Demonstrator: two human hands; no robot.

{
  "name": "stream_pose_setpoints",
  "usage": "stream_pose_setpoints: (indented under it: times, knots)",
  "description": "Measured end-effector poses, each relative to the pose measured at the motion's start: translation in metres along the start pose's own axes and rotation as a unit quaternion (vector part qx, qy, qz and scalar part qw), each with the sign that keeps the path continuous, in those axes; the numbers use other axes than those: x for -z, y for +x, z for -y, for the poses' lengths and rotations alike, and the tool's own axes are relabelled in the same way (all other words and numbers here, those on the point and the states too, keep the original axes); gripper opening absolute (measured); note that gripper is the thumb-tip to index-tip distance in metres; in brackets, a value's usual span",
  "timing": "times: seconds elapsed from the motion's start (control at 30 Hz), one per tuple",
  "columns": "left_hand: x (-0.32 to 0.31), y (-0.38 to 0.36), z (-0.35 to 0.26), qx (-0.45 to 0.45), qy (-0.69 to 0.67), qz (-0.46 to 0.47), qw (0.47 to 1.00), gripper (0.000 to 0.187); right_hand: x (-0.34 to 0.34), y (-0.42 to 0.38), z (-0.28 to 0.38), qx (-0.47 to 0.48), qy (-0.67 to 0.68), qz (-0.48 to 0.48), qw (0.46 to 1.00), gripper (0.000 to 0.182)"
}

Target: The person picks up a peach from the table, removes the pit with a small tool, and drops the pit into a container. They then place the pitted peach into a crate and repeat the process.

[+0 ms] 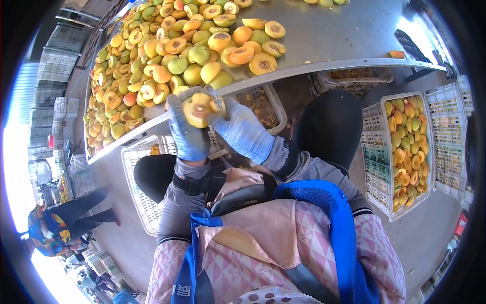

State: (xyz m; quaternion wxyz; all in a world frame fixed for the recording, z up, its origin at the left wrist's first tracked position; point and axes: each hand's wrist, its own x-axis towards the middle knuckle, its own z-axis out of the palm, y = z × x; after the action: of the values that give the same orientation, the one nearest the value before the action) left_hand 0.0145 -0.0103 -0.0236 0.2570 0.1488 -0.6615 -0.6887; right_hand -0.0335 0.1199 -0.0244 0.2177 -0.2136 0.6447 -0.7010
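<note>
My left hand (190, 129), in a blue-grey knit glove, is closed around a yellow peach half (196, 109). The cut face with its brownish middle is turned up toward me. My right hand (245, 131), gloved the same way, is closed at the right edge of that half. A small metal tool (215, 96) sticks up from its fingers, touching the fruit; its handle is hidden in the grip. Just beyond both hands, a heap of cut peach halves (167, 61) covers the left part of the metal table (329, 38).
Under the table's edge stand a crate with brownish scraps (276, 109) and a white crate (134, 172) by my left knee. A crate of peach halves (430, 152) is at my right. Stacked crates (53, 66) and another person (61, 225) are at the left.
</note>
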Motion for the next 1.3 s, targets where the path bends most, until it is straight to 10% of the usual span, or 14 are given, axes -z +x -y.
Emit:
stream_pose_setpoints:
  times: [0.03, 0.23, 0.3, 0.33, 0.47, 0.67, 0.87, 0.97, 1.07, 1.3]
  knots:
    - [0.005, 0.002, 0.000, 0.062, -0.126, -0.008, 0.990, 0.046, 0.004, -0.001, -0.001, 0.005, -0.073, -0.020, 0.997, 0.038]
    - [0.030, 0.001, 0.003, -0.013, 0.183, 0.146, 0.972, 0.037, 0.010, 0.004, 0.005, 0.132, -0.139, 0.012, 0.981, 0.031]
    - [0.028, -0.005, 0.001, 0.118, -0.062, 0.122, 0.983, 0.043, 0.011, 0.002, 0.004, 0.143, -0.156, 0.021, 0.977, 0.031]
    - [0.038, -0.005, 0.008, -0.048, 0.285, 0.173, 0.941, 0.043, 0.011, 0.001, 0.005, 0.133, -0.145, 0.023, 0.980, 0.031]
    - [0.009, -0.017, -0.007, 0.106, -0.052, 0.089, 0.989, 0.039, 0.011, 0.001, 0.001, 0.125, -0.160, 0.028, 0.979, 0.033]
    - [0.003, -0.022, 0.001, -0.099, 0.219, 0.062, 0.969, 0.045, 0.011, 0.002, -0.007, 0.183, -0.211, 0.013, 0.960, 0.037]
    - [0.011, -0.005, 0.009, 0.120, -0.101, 0.023, 0.987, 0.042, -0.006, -0.019, -0.016, 0.145, -0.257, 0.085, 0.952, 0.029]
    - [0.023, 0.012, 0.009, -0.013, 0.001, 0.040, 0.999, 0.038, -0.008, -0.032, -0.005, 0.128, -0.143, 0.193, 0.962, 0.027]
    - [0.021, 0.010, 0.005, -0.191, 0.219, 0.034, 0.956, 0.038, -0.001, -0.027, 0.001, 0.140, -0.096, 0.061, 0.984, 0.028]
    - [0.015, 0.002, -0.008, 0.008, -0.017, 0.035, 0.999, 0.041, -0.004, -0.020, -0.005, 0.113, -0.247, 0.001, 0.962, 0.028]
